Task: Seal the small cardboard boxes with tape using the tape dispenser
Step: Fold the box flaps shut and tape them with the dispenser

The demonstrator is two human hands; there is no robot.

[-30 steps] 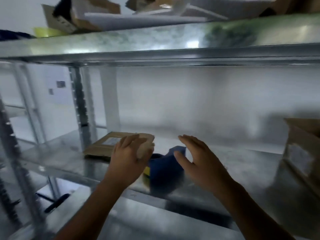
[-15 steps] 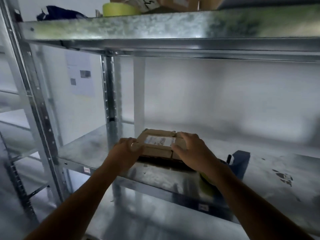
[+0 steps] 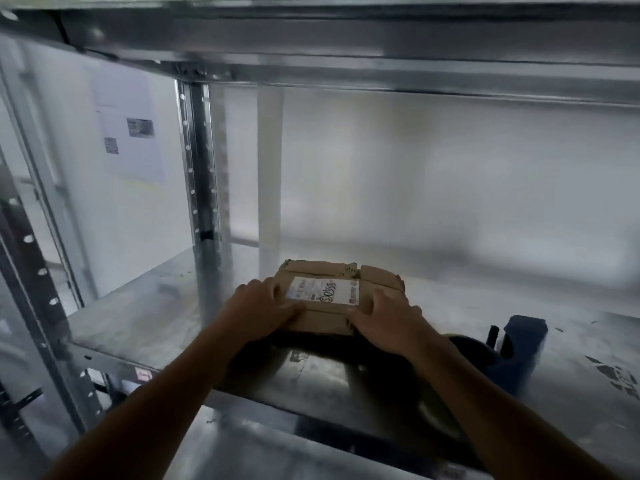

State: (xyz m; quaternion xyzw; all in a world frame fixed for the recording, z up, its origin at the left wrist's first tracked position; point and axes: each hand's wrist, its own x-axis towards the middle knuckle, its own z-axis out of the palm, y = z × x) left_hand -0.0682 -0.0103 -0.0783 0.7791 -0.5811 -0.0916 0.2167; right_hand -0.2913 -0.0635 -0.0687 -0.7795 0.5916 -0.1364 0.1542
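Left arm: bare forearm enters from the near left corner and extends far and to the right, wrist roughly straight, ending at the left side of the box.
Left hand [image 3: 262, 308]: palm down, fingers curled over the left edge of the cardboard box [image 3: 322, 320]; thumb lies along the top toward the near-left corner of the label [image 3: 323, 291]. Grasping the box.
Right arm: bare forearm enters from the near right and extends far and to the left, crossing in front of the tape dispenser [image 3: 523, 341].
Right hand [image 3: 385, 323]: fingers wrapped over the right edge of the box, thumb pressed at its near-right corner. Grasping the box.
Cardboard box: flat and brown, flaps closed, held between both hands over the middle of the shelf [image 3: 138, 327], white label with handwriting facing up. A dark shadow lies beneath it; whether it rests on the shelf or is raised just off it cannot be told.
Tape dispenser: blue, on the shelf just right of the box, apart from both hands; its near part is hidden by the right forearm.
Surroundings: upper shelf [image 3: 346, 46] overhead; perforated metal post [image 3: 201, 168] far left of the box; paper sheet [image 3: 128, 133] on the wall [image 3: 450, 185] behind.
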